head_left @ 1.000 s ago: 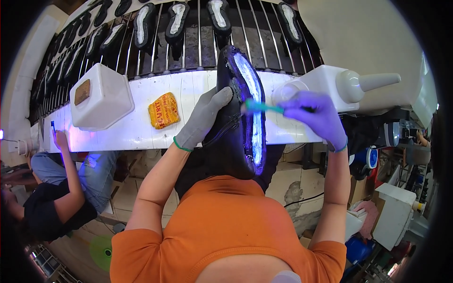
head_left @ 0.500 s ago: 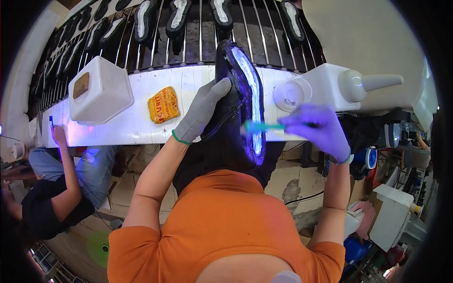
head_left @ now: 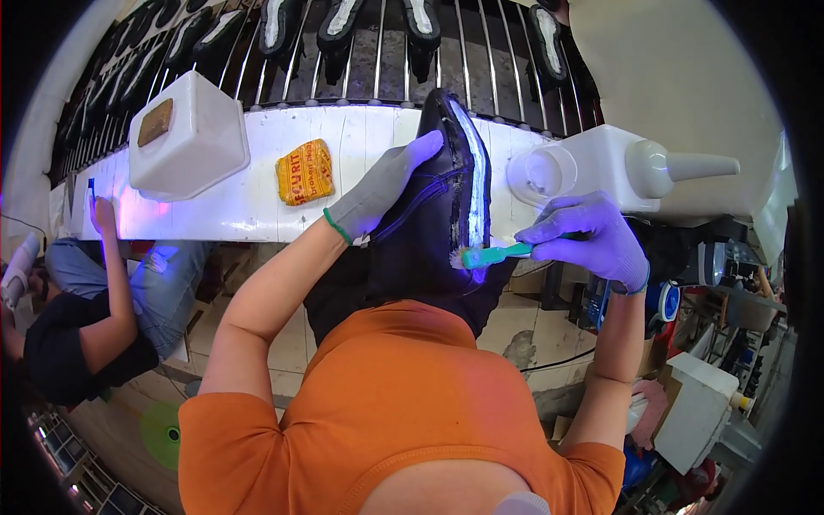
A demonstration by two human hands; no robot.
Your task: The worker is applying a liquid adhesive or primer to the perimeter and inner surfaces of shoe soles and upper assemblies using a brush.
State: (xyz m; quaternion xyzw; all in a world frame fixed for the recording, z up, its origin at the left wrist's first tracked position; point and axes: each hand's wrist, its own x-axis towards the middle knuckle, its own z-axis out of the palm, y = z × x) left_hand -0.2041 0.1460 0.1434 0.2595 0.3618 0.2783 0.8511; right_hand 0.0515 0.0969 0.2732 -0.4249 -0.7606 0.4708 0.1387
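Note:
A black leather boot (head_left: 418, 236) lies tilted in front of me, toe end toward the rollers, its whitish sole edge glowing blue-violet along the right side. My left hand (head_left: 386, 187), in a grey glove with a green cuff, grips the boot's upper from the left with the thumb on top. My right hand (head_left: 592, 242), gloved and lit violet, is closed round the handle of a small green brush (head_left: 498, 254). The brush's pale bristles touch the boot near the lower end of the glowing strip.
On the white bench (head_left: 249, 219) are a white container (head_left: 189, 142) bearing a brown block (head_left: 155, 122), a yellow packet (head_left: 305, 173), a white cup (head_left: 541, 172) and a white spouted bottle (head_left: 614, 165). Beyond, metal rollers (head_left: 380, 64) carry several shoes (head_left: 339, 26). A co-worker (head_left: 103, 326) sits left.
The brush has moved down along the boot's edge toward me, and its blur is gone. The boot appears shifted slightly right and down, with my left hand still on it.

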